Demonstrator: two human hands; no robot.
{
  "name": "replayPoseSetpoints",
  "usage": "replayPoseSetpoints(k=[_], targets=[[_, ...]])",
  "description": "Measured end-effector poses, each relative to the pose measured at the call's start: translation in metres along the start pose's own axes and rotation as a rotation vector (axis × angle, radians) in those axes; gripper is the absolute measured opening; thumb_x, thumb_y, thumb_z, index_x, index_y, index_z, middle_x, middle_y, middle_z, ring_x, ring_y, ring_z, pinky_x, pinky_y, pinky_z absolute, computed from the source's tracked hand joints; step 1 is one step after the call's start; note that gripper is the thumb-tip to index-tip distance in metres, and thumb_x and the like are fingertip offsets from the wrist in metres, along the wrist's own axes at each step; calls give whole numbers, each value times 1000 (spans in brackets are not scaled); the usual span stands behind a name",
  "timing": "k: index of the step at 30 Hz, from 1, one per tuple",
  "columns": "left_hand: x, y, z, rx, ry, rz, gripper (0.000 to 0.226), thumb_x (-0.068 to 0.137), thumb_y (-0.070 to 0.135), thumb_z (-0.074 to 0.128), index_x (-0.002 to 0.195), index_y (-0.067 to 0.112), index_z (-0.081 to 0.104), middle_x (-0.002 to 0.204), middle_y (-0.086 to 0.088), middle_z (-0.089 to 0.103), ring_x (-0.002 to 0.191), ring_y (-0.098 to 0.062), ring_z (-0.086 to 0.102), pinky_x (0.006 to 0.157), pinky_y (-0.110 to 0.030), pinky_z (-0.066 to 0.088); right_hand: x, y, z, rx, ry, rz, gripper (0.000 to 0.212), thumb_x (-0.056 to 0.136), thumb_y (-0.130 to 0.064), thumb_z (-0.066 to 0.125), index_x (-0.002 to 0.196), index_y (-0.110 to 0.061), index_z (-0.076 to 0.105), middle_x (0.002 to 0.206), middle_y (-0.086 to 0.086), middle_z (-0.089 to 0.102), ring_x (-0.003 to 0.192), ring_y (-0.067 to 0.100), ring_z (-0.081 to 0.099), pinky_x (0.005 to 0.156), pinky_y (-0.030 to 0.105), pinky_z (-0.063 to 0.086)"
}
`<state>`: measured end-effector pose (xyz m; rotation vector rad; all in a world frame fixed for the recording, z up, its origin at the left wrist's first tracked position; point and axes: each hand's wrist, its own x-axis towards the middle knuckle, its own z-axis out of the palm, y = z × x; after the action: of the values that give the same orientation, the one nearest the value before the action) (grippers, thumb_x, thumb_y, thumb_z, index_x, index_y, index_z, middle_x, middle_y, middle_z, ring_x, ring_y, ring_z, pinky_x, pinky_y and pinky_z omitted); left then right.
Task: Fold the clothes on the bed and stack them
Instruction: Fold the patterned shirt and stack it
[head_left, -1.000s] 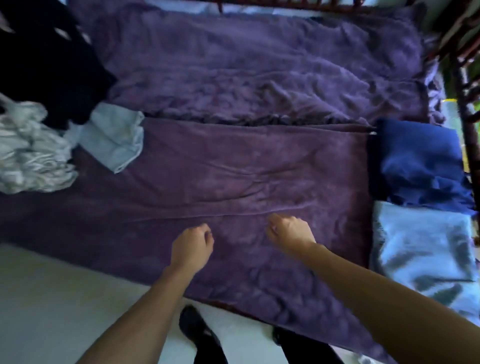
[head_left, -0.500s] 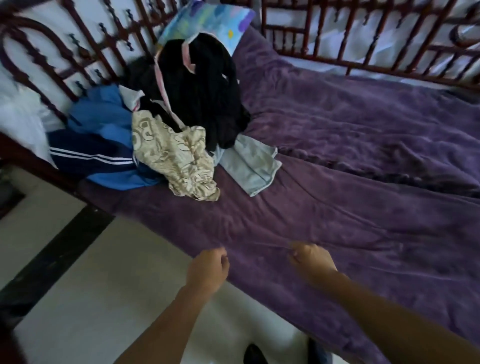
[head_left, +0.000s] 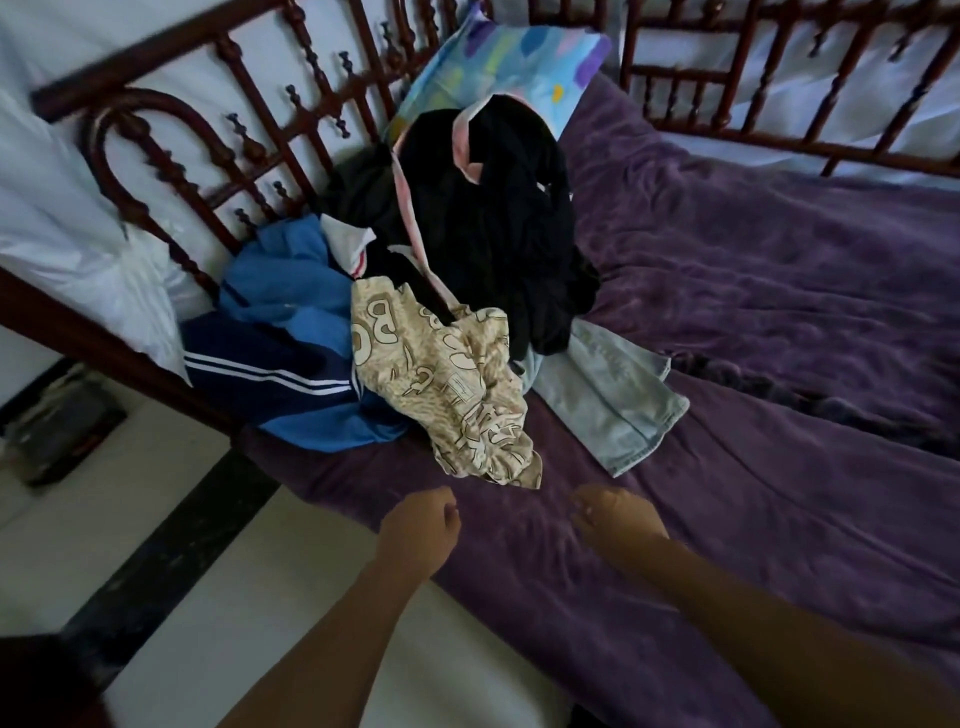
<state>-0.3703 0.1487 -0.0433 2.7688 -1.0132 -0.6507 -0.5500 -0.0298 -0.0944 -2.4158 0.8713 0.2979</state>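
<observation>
While clothes (head_left: 415, 332) lie heaped unfolded, black garment (head_left: 493, 218) overlies beige lettered top (head_left: 447, 400) and jeans (head_left: 613, 410), blue jacket (head_left: 280, 332) beside; left hand (head_left: 418, 527) fisted, right hand (head_left: 618, 517) loosely curled, both empty.

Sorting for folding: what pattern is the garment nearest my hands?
The garment is beige with pale outlined lettering, clearest in head view.

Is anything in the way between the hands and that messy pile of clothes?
No, nothing visible is. Only the bare purple blanket lies between the left hand, the right hand and the beige printed garment, which is the nearest piece of the pile. Neither hand touches it.
</observation>
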Motion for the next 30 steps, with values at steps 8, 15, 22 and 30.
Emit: replayPoseSetpoints(k=[8, 15, 22, 30], targets=[[76, -51, 13, 203, -47, 267, 28, 89, 24, 55, 116, 20, 58, 114, -3, 52, 108, -24, 52, 85, -37, 46, 80, -42, 39, -31, -171, 171, 30, 91, -41, 52, 117, -29, 58, 125, -3, 60, 115, 24, 58, 87, 34, 47], [183, -52, 33, 389, -63, 685, 61, 83, 17, 66, 136, 32, 40, 158, -14, 12, 145, -38, 5, 115, -55, 18, 146, -56, 84, -16, -113, 367, 60, 93, -28, 56, 146, -36, 29, 134, 3, 41, 121, 29, 46, 86, 42, 47], [242, -68, -45, 85, -115, 684, 3, 93, 20, 54, 92, 19, 57, 88, 5, 57, 88, -16, 57, 80, -33, 44, 171, -80, 28, 664, 229, 617, 19, 92, -23, 56, 74, -23, 61, 74, 1, 65, 75, 22, 62, 63, 29, 48], [241, -21, -170, -470, -22, 569, 12, 99, 21, 47, 90, 17, 53, 78, -2, 59, 70, -15, 56, 61, -31, 42, 133, -143, -141, 1124, 588, 322, 29, 95, -31, 56, 79, -8, 63, 73, 3, 60, 70, 12, 56, 71, 32, 44]])
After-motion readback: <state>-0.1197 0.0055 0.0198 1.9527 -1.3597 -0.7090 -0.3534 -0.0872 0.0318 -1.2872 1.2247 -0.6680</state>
